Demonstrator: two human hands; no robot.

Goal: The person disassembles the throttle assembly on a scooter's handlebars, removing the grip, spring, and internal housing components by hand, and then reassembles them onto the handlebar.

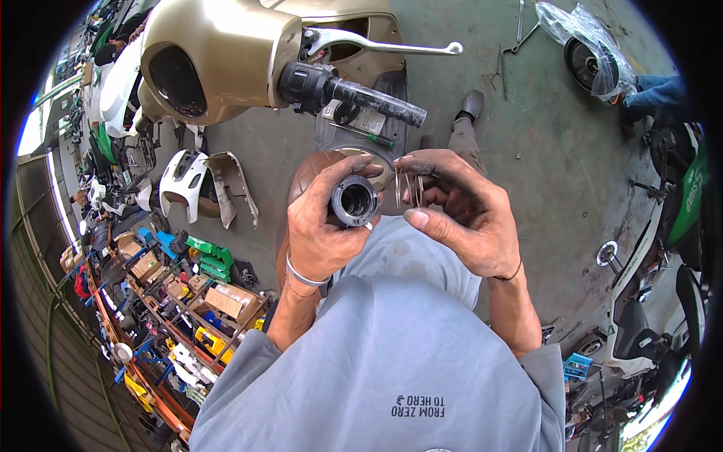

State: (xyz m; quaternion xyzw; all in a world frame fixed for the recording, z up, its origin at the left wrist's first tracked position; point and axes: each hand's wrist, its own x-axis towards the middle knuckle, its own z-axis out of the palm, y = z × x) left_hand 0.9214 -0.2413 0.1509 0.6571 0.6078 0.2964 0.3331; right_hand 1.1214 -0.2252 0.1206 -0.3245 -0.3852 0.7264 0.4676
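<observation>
In front of my chest, my left hand (pixel 322 218) is wrapped round a short black cylindrical part (pixel 355 200), its hollow end facing up. My right hand (pixel 473 211) pinches a thin metal coil spring (pixel 409 188) between thumb and fingers, a small gap away from the cylinder. Ahead of both hands is a scooter handlebar with its bar (pixel 376 102) exposed. A black switch housing (pixel 303 87) and a silver brake lever (pixel 384 41) are fixed on it.
The gold scooter front panel (pixel 226 53) rises at the far left. A green-handled screwdriver (pixel 380 140) lies on the footboard. White body panels (pixel 183 184) rest on the floor at left, near shelves of boxes (pixel 232 301). A plastic-wrapped wheel (pixel 591 64) and another person's leg (pixel 465 135) are at right.
</observation>
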